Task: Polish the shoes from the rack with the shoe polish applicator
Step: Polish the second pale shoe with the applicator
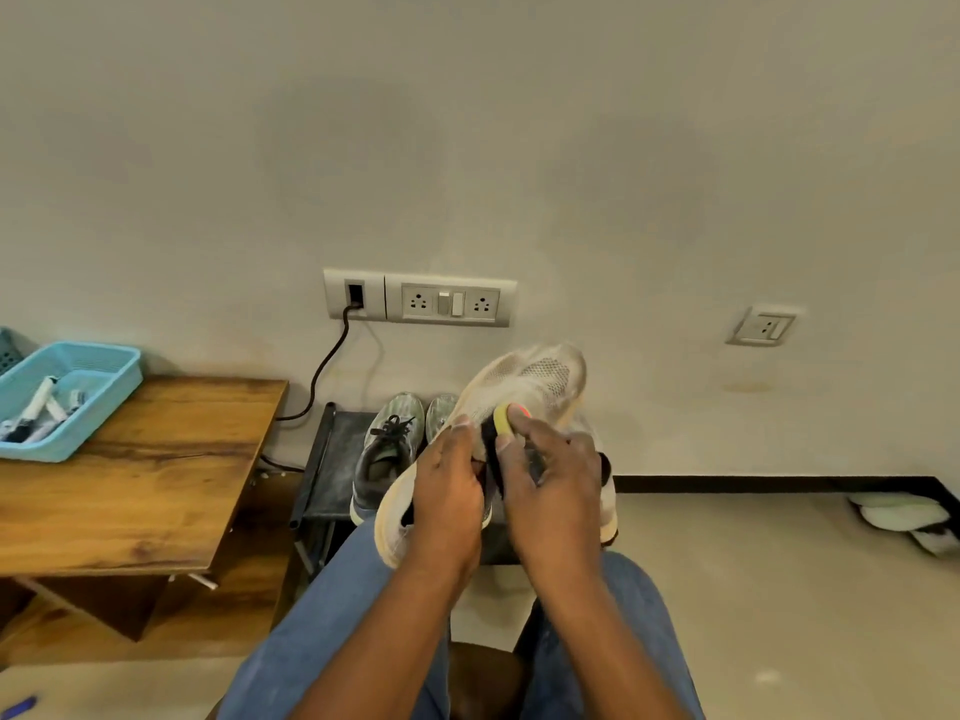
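Sitting low, looking down over denim-covered knees at the lower centre of the frame. Working partway through the task, judging by the scene: holding one pale mesh sneaker (524,387) up at centre frame, toe pointing toward the wall. Gripping it around the middle with the left hand (449,491), fingers curling round the shoe. Pressing a polish applicator (503,427) with a yellow sponge head against the shoe's upper with the right hand (553,485), grip clamped round its dark body, fingertips near the sponge. Not possible to tell how much of this shoe is already covered; surface looking pale and slightly blurred.

Still waiting, by the look of it: a pair of grey-green sneakers (392,439) sitting on the dark shoe rack (324,470) just left of centre, behind the raised shoe, showing no clear sign of polish. Another pale shoe (608,491) peeking out behind the right hand, partly hidden.

Resting on a wooden table (156,491) at the left of the frame: a light blue plastic basket (111,387), holding several white and black tube-like items, too small to identify. Showing just an edge of a second blue basket (8,348) at the far left. Lying on the floor at the right edge: a pale slipper-like item (904,514).
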